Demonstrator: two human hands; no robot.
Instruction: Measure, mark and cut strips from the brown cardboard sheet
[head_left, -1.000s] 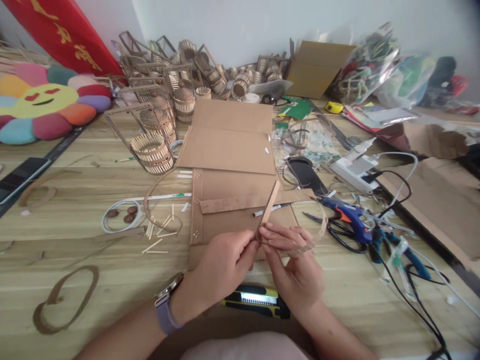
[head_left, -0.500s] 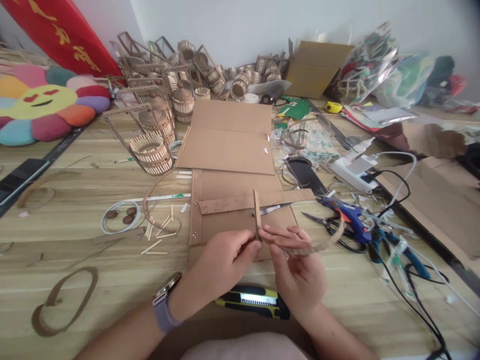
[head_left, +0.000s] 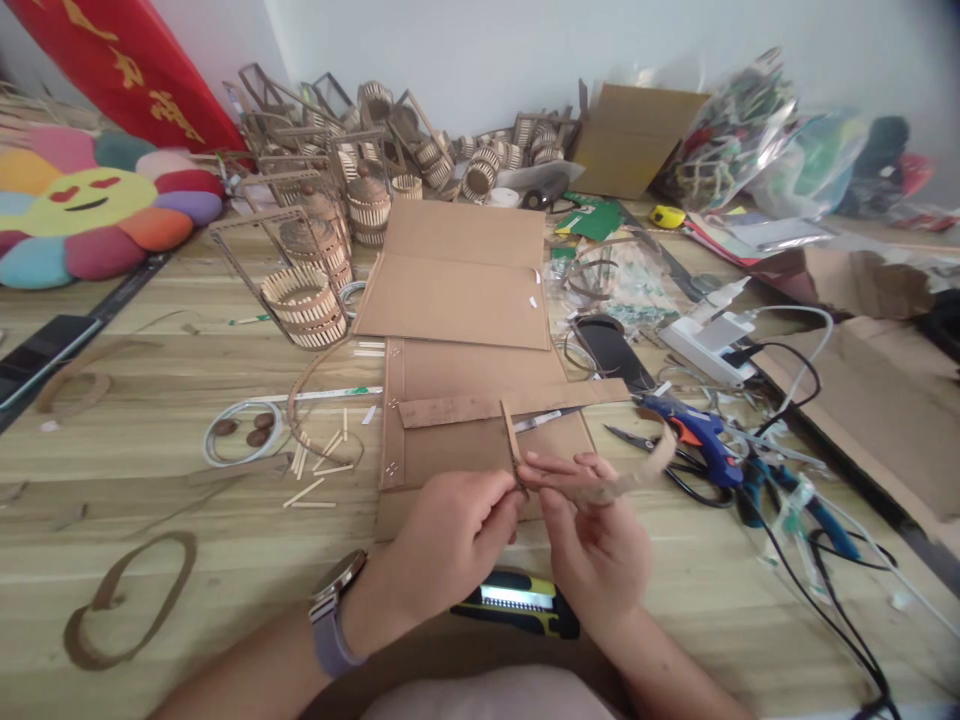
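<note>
My left hand (head_left: 469,530) is closed in a pinch on a narrow cardboard strip (head_left: 508,425) that points away from me over the cardboard sheet (head_left: 450,455). Fingers of my right hand (head_left: 600,550) are closed around a cardboard strip whose curled end (head_left: 656,458) sticks out to the right. Both hands meet at the fingertips; whether the two ends belong to one bent strip is hidden there. Just beyond lie a wider cardboard strip (head_left: 450,408) and a pen-like knife (head_left: 540,420). A lit yellow-and-black work light (head_left: 517,600) sits beneath my wrists.
To the right are scissors (head_left: 637,440), a blue glue gun (head_left: 697,440), pliers (head_left: 825,520) and a power strip (head_left: 709,345) with cables. Small slatted buckets (head_left: 304,300) crowd the back left. Loose sticks (head_left: 304,492) and a tape ring (head_left: 206,450) lie at left.
My left hand has rolled slightly, and the narrow strip's far tip has dropped a little toward me and left. The curled end at my right hand has shifted left.
</note>
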